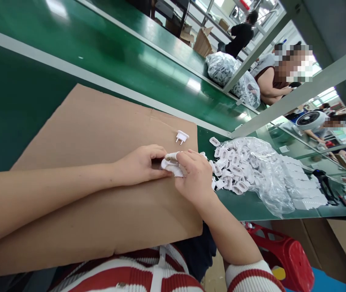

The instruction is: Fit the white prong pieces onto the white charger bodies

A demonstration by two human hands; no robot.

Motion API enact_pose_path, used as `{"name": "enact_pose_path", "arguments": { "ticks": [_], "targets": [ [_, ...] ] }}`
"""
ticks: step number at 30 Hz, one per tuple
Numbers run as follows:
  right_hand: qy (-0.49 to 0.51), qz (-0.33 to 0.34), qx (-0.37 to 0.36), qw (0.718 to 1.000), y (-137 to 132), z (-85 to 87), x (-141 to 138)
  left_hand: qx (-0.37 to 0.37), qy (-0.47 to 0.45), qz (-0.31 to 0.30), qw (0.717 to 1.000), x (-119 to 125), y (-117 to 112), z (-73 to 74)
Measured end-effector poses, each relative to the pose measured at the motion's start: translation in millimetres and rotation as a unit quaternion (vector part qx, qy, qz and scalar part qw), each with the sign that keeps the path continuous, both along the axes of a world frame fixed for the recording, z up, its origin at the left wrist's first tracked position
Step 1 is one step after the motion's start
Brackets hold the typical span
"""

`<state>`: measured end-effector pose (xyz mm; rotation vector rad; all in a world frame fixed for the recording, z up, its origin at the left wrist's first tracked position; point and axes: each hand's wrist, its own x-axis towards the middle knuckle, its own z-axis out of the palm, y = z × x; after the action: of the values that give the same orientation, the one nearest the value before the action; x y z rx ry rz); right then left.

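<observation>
My left hand (142,164) and my right hand (195,175) meet over a brown cardboard sheet (84,134). Both are closed on small white plastic plug parts (170,164) pinched between their fingers. A single white plug piece with two pins (182,137) lies alone on the cardboard just beyond my hands. To the right of my right hand, a heap of white plug shells (230,170) spills out of a clear plastic bag (270,174).
The cardboard lies on a green conveyor bench (124,52) with grey metal rails (282,107). Another clear bag of parts (224,69) sits farther along. Other people sit across the line. A red plastic stool (285,251) stands low on the right.
</observation>
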<state>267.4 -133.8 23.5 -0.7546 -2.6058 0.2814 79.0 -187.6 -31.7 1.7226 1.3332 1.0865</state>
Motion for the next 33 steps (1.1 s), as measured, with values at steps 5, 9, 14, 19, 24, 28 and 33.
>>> {"name": "enact_pose_path", "arguments": {
  "ticks": [5,9,14,19,24,28,33],
  "targets": [
    [0.011,-0.007,-0.003,1.000,0,-4.9,3,-0.014,0.004,0.005,1.000,1,0,-1.1],
    [0.076,-0.003,-0.105,0.992,8,-12.9,4,-0.025,-0.005,0.011,1.000,6,-1,3.0],
    [0.199,-0.012,-0.202,0.959,20,-23.9,8,-0.140,0.011,-0.023,0.990,0,4,27.8],
    [0.012,-0.076,-0.084,0.993,33,-32.6,8,-0.139,0.021,0.087,0.986,-39,49,54.4],
    [-0.097,-0.063,-0.034,0.993,38,-37.2,11,-0.069,0.065,0.280,0.955,-76,122,47.9],
    [-0.064,-0.083,-0.044,0.994,39,-35.1,16,-0.047,0.136,0.388,0.911,-95,160,28.3],
    [-0.052,-0.068,-0.064,0.994,42,-38.0,18,-0.076,0.168,0.419,0.889,-110,173,16.8]
  ]
}}
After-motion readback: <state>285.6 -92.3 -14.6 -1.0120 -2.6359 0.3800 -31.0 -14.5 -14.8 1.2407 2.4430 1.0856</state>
